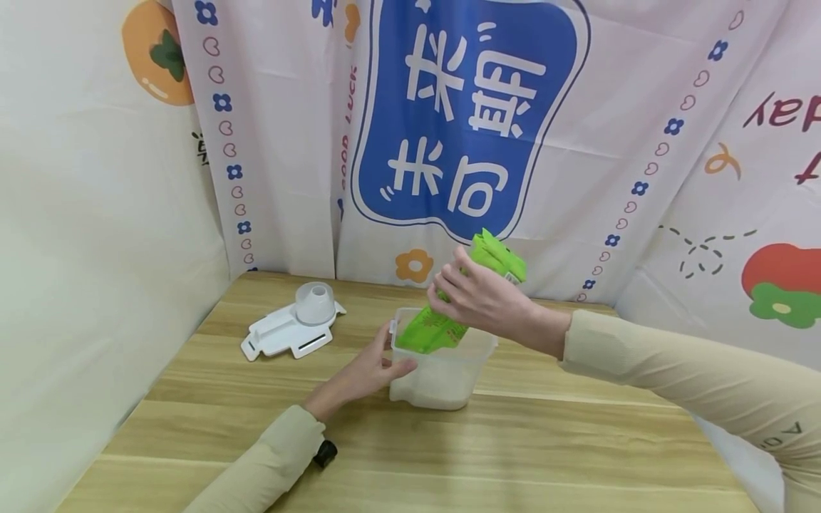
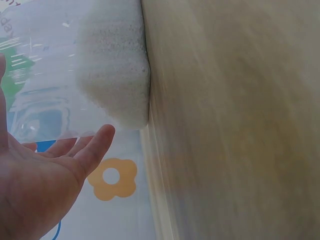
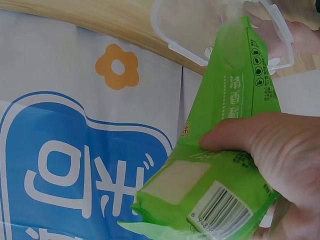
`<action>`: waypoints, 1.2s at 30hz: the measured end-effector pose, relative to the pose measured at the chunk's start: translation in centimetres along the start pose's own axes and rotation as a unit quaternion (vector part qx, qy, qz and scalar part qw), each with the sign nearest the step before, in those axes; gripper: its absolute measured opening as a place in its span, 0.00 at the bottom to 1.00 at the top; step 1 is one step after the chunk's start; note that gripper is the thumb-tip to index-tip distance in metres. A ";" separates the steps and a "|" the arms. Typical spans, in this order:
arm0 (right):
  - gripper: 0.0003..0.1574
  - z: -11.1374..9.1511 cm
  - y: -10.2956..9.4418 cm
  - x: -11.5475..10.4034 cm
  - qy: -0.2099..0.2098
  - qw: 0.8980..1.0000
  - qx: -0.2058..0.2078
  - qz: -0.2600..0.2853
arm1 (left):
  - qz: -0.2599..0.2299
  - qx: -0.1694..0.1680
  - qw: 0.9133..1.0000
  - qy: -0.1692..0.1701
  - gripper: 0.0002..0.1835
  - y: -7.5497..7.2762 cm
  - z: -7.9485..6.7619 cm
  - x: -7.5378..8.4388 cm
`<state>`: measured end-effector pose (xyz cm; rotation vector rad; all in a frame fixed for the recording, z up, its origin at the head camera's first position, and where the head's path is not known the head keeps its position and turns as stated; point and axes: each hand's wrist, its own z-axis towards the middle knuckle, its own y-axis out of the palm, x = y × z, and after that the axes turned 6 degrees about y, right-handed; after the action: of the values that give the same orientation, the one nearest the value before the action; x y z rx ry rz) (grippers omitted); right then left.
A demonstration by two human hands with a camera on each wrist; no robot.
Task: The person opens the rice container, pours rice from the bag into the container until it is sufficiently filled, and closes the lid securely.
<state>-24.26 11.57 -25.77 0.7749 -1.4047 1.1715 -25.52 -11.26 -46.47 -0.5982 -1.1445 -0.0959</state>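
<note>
One glossy green bag (image 3: 225, 107) tilted into translucent boxy tub (image 1: 439, 374)

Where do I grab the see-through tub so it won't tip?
I'd hold the tub by its left wall, coming from the left: the left hand fits there, while the green bag and right hand slant in from the right.

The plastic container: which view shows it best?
The head view: it shows the container nearly whole, though the left hand and green bag cover parts. Left wrist shows part of its side with white grains inside; right wrist, mainly its rim.
</note>
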 end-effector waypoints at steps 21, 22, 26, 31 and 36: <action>0.40 0.9 -0.8 0.5 -0.023 0.999 0.034 -0.034 | 0.001 0.003 1.000 -0.009 0.46 0.0 -0.2 0.1; 0.40 0.9 -0.8 0.5 -0.023 0.999 0.035 -0.035 | 0.001 0.002 1.000 -0.010 0.46 0.0 -0.2 0.1; 0.39 0.8 -0.7 0.4 -0.022 0.998 0.038 -0.035 | 0.003 -0.002 1.000 -0.014 0.46 0.0 -0.2 0.0; 0.38 0.9 -0.6 0.6 -0.024 0.998 0.040 -0.036 | 0.005 -0.012 1.000 -0.022 0.47 -0.1 -0.1 -0.1; 0.38 1.1 -0.5 0.9 -0.027 0.998 0.045 -0.043 | -0.008 -0.014 1.000 -0.024 0.47 -0.3 -0.2 0.9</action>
<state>-24.34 10.56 -24.73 0.9281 -1.3569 1.1616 -25.07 -11.43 -45.65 -0.6180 -1.1965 -0.1120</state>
